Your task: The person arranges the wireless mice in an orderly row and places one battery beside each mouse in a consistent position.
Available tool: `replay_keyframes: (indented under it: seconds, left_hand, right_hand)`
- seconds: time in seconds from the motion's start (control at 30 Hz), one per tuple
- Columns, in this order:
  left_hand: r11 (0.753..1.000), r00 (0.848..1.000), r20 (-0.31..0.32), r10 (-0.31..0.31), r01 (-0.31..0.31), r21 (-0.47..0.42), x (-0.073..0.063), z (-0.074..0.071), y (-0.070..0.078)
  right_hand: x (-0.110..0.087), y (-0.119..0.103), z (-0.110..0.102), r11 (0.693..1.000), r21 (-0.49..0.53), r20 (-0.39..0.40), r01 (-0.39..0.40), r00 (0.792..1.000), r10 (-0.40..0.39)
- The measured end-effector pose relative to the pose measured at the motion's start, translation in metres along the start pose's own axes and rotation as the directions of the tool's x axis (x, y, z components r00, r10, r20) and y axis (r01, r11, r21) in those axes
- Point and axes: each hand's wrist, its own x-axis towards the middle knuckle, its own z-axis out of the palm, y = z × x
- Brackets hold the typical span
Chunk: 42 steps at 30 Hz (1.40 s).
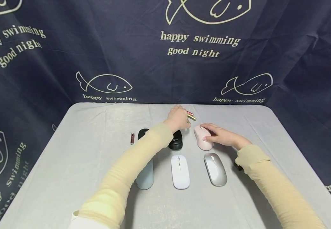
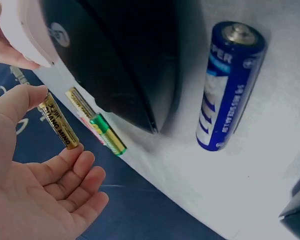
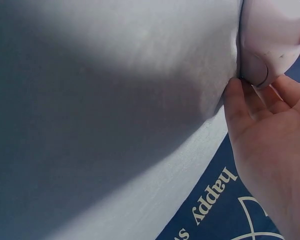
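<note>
Between thumb and index finger, my left hand (image 1: 178, 117) pinches a small gold battery (image 2: 60, 122), its other fingers loosely bent. Just below that hand lies a black mouse (image 1: 176, 140), large in the left wrist view. Beyond it on the table are a gold battery (image 1: 192, 117), a red one (image 1: 189, 113) and a green-and-gold one (image 2: 108, 135). A blue battery (image 2: 230, 87) rests on the other side of the black mouse; the left arm hides it in the head view. My right hand (image 1: 221, 135) holds a pink mouse (image 1: 202, 140) by its sides.
In the front row are a blue-grey mouse (image 1: 145, 176), partly under the left sleeve, a white mouse (image 1: 180, 171) and a silver mouse (image 1: 215, 169). Another black mouse (image 1: 142, 133) and a dark red battery (image 1: 132, 138) lie left. A dark curtain (image 1: 154, 63) hangs behind the table.
</note>
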Motion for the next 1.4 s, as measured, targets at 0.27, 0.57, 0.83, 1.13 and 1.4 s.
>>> replay_keyframes:
  seconds: [0.27, 0.57, 0.83, 1.13, 1.4]
  left_hand:
    - [0.994, 0.994, -0.02, 0.108, -0.108, 0.026, -0.014, -0.002, 0.007]
    - [0.985, 0.985, 0.023, 0.17, -0.171, 0.035, -0.031, 0.002, 0.016]
    - [0.977, 0.977, 0.034, 0.212, -0.213, 0.021, -0.04, 0.006, 0.016]
    - [0.961, 0.962, 0.043, 0.269, -0.271, 0.045, -0.042, 0.015, 0.017]
    - [0.959, 0.959, 0.067, 0.277, -0.28, 0.046, -0.041, 0.019, 0.021]
  right_hand:
    - [-0.001, -0.001, 0.0, 1.0, 0.005, -0.004, 0.005, 1.0, -0.005]
    - [-0.002, 0.001, 0.001, 1.0, -0.001, -0.011, 0.02, 1.0, -0.02]
    - [-0.002, 0.001, 0.001, 1.0, 0.016, -0.008, 0.01, 1.0, -0.01]
    - [-0.001, -0.002, 0.0, 1.0, 0.03, -0.001, 0.001, 1.0, -0.001]
    - [-0.001, -0.001, 0.002, 1.0, 0.012, -0.011, 0.013, 1.0, -0.013]
